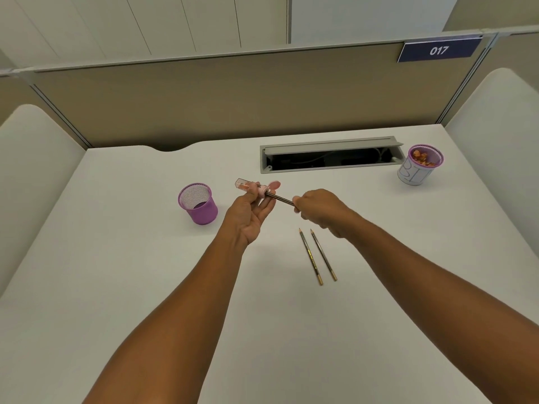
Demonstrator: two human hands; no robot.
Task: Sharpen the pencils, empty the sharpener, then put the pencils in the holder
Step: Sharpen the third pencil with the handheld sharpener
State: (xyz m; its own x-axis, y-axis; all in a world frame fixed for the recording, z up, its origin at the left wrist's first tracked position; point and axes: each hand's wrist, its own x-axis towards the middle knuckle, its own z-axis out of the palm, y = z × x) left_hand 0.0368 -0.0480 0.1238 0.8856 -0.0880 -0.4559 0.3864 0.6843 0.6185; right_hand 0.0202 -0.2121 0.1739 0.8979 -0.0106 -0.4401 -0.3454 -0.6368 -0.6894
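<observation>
Single head-worn view, facing forward and down, close over white desk (145, 287), wide-angle

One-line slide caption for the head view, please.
Left hand holds pink clear-bodied sharpener; right hand feeds in a dark pencil, empty purple mesh holder alongside.

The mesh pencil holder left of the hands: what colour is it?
Purple, seen in the head view.

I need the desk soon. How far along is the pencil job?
Two pencils on the desk already show points. The left hand holds the sharpener; the right hand holds a third pencil in it. Emptying shavings and filling the empty purple holder remain.
</observation>
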